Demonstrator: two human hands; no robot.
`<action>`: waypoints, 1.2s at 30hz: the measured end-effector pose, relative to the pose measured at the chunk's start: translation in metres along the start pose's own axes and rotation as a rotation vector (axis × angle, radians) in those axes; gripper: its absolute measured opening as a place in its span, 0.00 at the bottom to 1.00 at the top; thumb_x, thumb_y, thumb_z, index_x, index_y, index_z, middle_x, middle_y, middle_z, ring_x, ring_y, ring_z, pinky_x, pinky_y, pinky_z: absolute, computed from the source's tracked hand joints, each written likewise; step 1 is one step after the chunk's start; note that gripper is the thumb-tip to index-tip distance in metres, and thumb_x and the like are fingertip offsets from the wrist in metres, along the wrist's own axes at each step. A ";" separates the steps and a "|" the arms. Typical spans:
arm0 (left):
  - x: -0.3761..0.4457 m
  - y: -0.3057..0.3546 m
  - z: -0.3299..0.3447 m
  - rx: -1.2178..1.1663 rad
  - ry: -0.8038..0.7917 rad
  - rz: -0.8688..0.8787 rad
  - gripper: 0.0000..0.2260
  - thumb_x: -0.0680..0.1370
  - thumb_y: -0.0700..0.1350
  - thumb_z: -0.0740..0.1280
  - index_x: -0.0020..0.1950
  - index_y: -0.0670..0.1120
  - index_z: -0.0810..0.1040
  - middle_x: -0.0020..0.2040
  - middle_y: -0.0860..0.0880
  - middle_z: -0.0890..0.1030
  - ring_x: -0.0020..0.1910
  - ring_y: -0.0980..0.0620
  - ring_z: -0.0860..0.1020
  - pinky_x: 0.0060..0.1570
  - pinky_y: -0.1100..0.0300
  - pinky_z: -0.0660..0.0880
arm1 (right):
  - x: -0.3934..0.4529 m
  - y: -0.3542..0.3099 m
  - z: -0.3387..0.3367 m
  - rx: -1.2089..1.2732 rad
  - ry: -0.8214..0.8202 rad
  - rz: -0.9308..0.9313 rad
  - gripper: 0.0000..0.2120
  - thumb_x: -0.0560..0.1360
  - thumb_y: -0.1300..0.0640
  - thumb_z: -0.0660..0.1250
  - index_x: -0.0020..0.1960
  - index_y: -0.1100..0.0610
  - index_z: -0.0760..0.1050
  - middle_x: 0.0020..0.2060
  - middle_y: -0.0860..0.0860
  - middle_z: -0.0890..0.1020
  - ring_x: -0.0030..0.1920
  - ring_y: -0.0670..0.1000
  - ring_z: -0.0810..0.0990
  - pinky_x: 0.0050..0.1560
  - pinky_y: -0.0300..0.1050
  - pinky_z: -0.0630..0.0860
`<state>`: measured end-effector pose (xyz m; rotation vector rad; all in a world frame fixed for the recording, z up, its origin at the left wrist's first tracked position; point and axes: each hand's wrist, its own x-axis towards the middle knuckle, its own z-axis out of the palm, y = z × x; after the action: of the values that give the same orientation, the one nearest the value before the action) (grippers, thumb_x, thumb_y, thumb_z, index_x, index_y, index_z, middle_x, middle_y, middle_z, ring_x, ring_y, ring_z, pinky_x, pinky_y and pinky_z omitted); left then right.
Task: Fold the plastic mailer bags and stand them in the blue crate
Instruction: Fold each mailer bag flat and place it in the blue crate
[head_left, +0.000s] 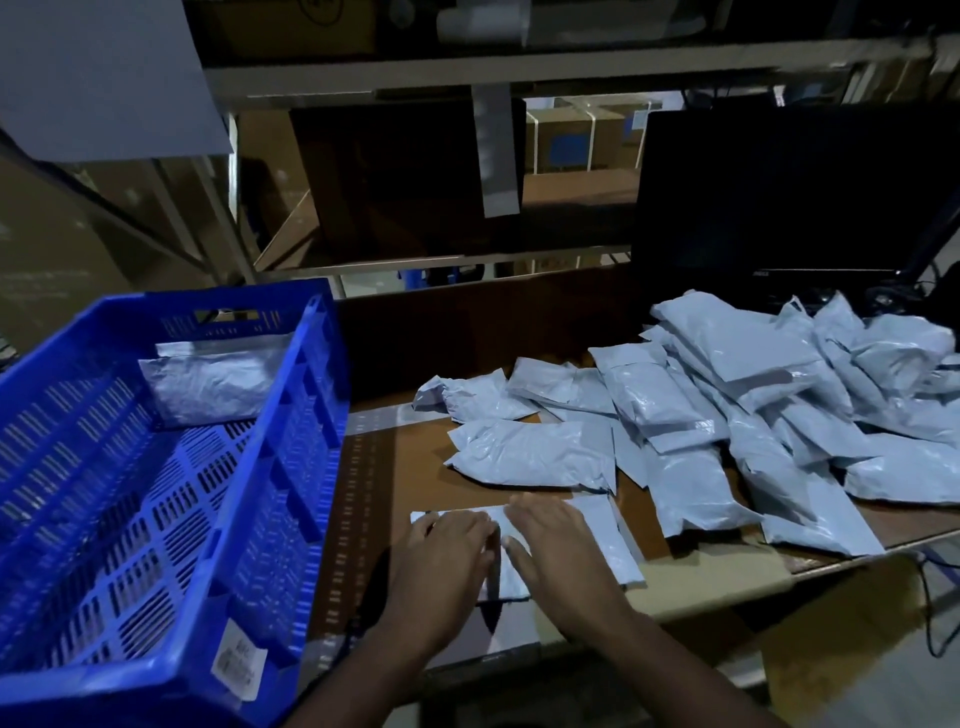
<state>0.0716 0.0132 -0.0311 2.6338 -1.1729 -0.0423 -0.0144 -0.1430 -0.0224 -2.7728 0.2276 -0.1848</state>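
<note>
Crinkled grey plastic mailer bag (597, 540) lies flat on the brown counter (415, 467), pressed by the spread left hand (447, 551) and right hand (556, 545), right of the slotted blue crate (156, 493).

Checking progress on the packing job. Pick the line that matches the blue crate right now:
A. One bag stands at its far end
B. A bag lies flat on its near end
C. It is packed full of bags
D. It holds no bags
A: a single grey bag stands against the far wall of the blue crate, and the slotted floor in front of it is bare.
</note>
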 end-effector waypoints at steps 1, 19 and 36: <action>-0.001 0.003 0.001 0.031 0.012 0.006 0.19 0.84 0.55 0.55 0.75 0.58 0.70 0.74 0.58 0.71 0.74 0.57 0.68 0.75 0.56 0.57 | 0.001 0.000 0.004 -0.021 -0.030 -0.012 0.24 0.85 0.43 0.50 0.78 0.49 0.65 0.77 0.46 0.66 0.77 0.46 0.61 0.76 0.41 0.44; -0.016 -0.007 0.020 -0.012 -0.036 -0.099 0.44 0.74 0.72 0.29 0.84 0.50 0.49 0.84 0.53 0.48 0.81 0.59 0.42 0.79 0.59 0.39 | -0.031 0.041 0.005 -0.106 -0.086 0.206 0.50 0.68 0.22 0.27 0.81 0.52 0.36 0.81 0.47 0.38 0.79 0.46 0.36 0.79 0.46 0.39; -0.034 0.004 0.001 -0.020 -0.102 0.060 0.36 0.79 0.68 0.33 0.84 0.52 0.45 0.82 0.58 0.41 0.78 0.64 0.35 0.78 0.55 0.36 | -0.030 0.020 -0.004 -0.082 -0.098 -0.022 0.36 0.80 0.35 0.31 0.80 0.48 0.56 0.79 0.44 0.54 0.79 0.45 0.54 0.78 0.44 0.43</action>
<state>0.0458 0.0357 -0.0338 2.6049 -1.2770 -0.1784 -0.0470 -0.1571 -0.0285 -2.8572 0.1840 -0.0450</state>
